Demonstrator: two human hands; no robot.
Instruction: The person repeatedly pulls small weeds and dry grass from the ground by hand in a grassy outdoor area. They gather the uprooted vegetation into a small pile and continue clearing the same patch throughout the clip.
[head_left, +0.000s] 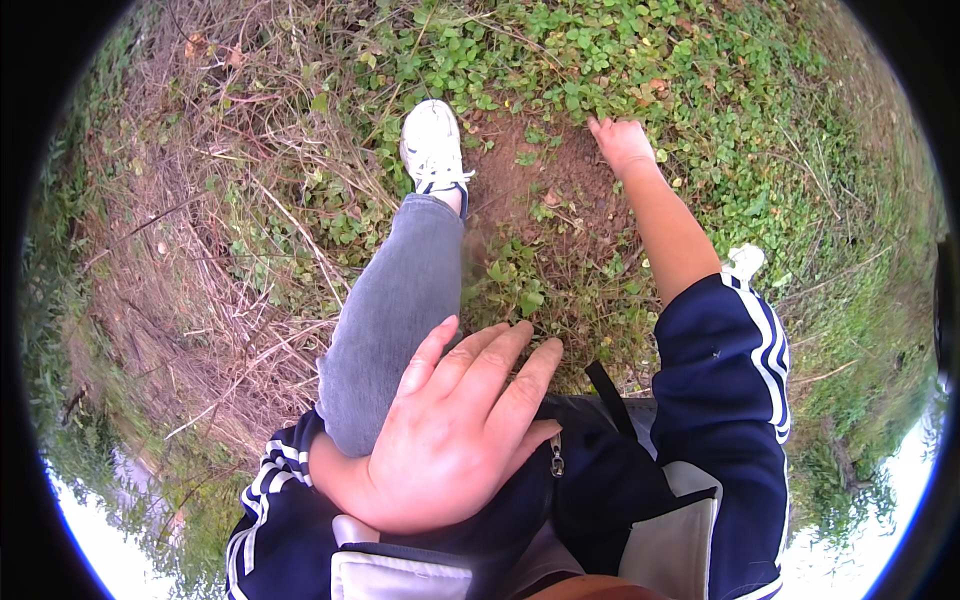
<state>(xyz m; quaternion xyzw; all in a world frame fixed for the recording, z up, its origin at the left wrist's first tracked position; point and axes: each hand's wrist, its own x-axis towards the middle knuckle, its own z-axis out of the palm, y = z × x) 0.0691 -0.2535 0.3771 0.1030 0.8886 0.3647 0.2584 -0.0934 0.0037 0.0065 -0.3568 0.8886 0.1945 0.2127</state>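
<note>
My left hand (461, 439) is held palm down in front of my body, fingers apart and holding nothing. It hovers over the lap, close to a zipper pull (556, 459) on the dark jacket. My right arm reaches forward to the ground. At its end my right hand (622, 142) is at the edge of low green leafy plants (600, 52), beside a patch of bare reddish soil (555, 169). Its fingers curl downward with the index fingertip at the leaves; the rest are hidden under the hand, so any object in them cannot be seen.
A white lace-up shoe (433, 142) stands left of the soil; another white shoe (745, 261) shows beside the right sleeve. Dry stalks and twigs (225, 300) cover the ground to the left. A black strap (611, 397) sticks up at the waist.
</note>
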